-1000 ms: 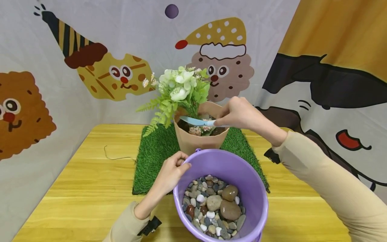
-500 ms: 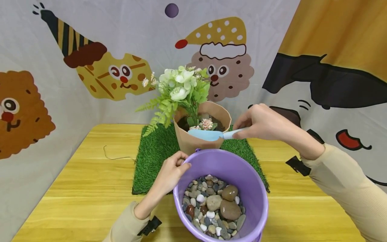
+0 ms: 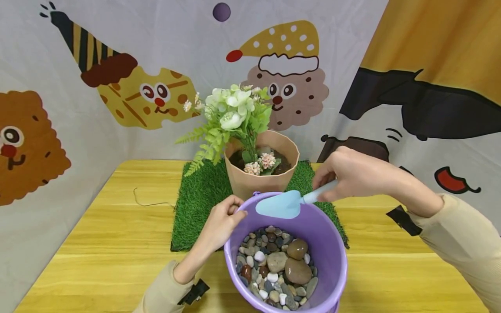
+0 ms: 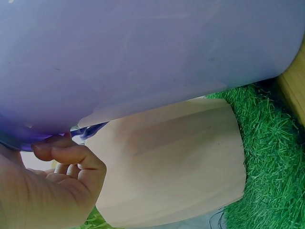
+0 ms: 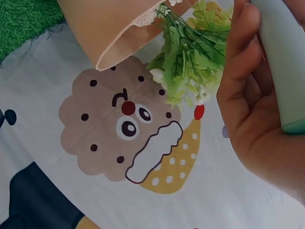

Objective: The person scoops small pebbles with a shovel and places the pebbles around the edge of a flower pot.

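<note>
In the head view my right hand [image 3: 352, 174] grips the handle of a light blue hand trowel [image 3: 279, 205]. Its blade hangs over the far rim of a purple bucket [image 3: 326, 234], and I see nothing lying on it. Pebbles [image 3: 270, 287] and a few bigger stones cover the bucket's bottom. My left hand [image 3: 223, 221] pinches the bucket's left rim between thumb and fingers. Behind the bucket stands a peach flowerpot [image 3: 258, 184] with dark soil, white flowers [image 3: 235, 106] and small pink flowers [image 3: 268, 160]. The trowel's handle [image 5: 283, 71] fills the right wrist view's upper right.
A green turf mat [image 3: 199, 208] lies under the pot on the wooden table [image 3: 105, 234]. A thin dark wire [image 3: 154, 204] rests left of the mat. A printed cloth [image 3: 164, 34] hangs close behind the table and along both sides.
My right hand has drawn the trowel from inside the pot's rim, right and toward me, to above the bucket's far edge. The left hand has stayed on the bucket's rim.
</note>
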A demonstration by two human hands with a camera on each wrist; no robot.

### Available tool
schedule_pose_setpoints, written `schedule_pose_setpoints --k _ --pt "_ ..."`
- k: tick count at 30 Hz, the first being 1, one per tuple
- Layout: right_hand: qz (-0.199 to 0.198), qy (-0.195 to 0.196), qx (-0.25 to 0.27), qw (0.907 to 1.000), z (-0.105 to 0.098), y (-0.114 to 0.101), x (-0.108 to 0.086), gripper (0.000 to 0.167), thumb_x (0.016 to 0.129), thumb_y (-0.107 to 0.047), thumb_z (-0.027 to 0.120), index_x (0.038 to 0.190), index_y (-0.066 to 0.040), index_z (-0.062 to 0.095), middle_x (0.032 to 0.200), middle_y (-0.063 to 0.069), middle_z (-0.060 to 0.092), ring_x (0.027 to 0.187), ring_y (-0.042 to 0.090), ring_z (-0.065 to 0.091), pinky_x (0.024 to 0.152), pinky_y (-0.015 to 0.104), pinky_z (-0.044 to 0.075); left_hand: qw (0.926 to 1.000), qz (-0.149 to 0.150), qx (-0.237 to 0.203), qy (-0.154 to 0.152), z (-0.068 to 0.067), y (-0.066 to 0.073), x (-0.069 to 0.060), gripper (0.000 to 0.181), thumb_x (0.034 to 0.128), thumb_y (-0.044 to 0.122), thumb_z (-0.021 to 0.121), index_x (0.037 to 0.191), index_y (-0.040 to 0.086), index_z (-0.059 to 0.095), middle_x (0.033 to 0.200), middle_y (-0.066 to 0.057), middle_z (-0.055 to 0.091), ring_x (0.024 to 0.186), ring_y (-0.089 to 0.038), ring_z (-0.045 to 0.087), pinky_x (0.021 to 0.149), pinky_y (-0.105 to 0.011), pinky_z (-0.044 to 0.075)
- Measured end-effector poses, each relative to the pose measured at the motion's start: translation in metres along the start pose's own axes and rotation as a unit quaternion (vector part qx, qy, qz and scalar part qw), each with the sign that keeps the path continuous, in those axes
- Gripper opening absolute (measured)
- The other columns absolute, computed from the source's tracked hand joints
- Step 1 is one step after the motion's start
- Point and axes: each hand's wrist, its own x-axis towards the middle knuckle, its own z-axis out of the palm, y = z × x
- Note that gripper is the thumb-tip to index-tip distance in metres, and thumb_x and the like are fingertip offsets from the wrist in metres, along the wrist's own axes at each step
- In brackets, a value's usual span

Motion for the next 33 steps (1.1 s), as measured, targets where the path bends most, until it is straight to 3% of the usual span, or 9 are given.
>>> schedule_pose_setpoints --k 5,9,14,22,28,33 --pt "-0.018 -0.012 -0.036 0.9991 0.001 -0.003 -0.004 0.012 0.073 -0.019 0.078 0.076 -0.028 0.071 0.065 -0.017 0.062 0.054 -0.004 0.049 0.049 0.017 0.042 1.0000 0.004 0.002 0.002 0.000 0.000 0.000 0.012 0.0829 0.008 0.059 0.094 0.006 0.063 0.064 0.001 0.050 0.054 -0.012 0.040 0.051 -0.022 0.035" --pt "-0.004 -0.006 -0.094 0.9956 0.004 -0.007 -0.005 0.018 0.070 -0.018 0.078 0.069 -0.031 0.067 0.058 -0.018 0.053 0.052 -0.001 0.043 0.047 0.018 0.037 1.0000 0.001 0.003 0.002 0.000 0.000 0.000 0.012 0.0831 0.008 0.059 0.094 0.006 0.063 0.064 0.000 0.050 0.054 -0.012 0.040 0.050 -0.022 0.035" --pt "0.016 0.002 -0.161 0.9868 0.008 -0.013 -0.004 0.023 0.067 -0.016 0.077 0.061 -0.033 0.061 0.055 -0.016 0.048 0.052 0.003 0.040 0.045 0.021 0.031 1.0000 -0.002 0.004 0.001 0.000 0.000 0.000 0.012 0.0832 0.008 0.059 0.095 0.006 0.063 0.064 0.000 0.051 0.054 -0.012 0.040 0.050 -0.021 0.035" --pt "0.007 0.016 -0.241 0.9704 0.016 -0.025 -0.003 0.033 0.061 -0.007 0.075 0.051 -0.027 0.051 0.052 -0.011 0.038 0.049 0.008 0.034 0.043 0.023 0.022 1.0000 -0.005 0.007 0.000 0.000 -0.001 0.001 0.012 0.0834 0.008 0.059 0.095 0.006 0.063 0.065 -0.001 0.052 0.056 -0.013 0.041 0.050 -0.021 0.034" --pt "-0.003 0.028 -0.329 0.9441 0.027 -0.035 -0.003 0.039 0.059 -0.008 0.080 0.050 -0.025 0.046 0.054 -0.009 0.044 0.048 0.011 0.038 0.040 0.026 0.028 0.9999 -0.008 0.009 0.000 0.000 -0.001 0.001 0.013 0.0834 0.008 0.059 0.095 0.006 0.063 0.065 -0.001 0.051 0.055 -0.013 0.040 0.050 -0.021 0.033" --pt "-0.038 0.078 -0.415 0.9060 0.043 -0.043 -0.004 0.038 0.059 -0.002 0.078 0.050 -0.022 0.047 0.054 -0.005 0.051 0.045 0.014 0.043 0.037 0.029 0.036 0.9999 -0.009 0.011 0.000 0.000 0.000 0.001 0.013 0.0834 0.008 0.059 0.095 0.006 0.063 0.064 0.000 0.050 0.055 -0.013 0.039 0.050 -0.021 0.033"
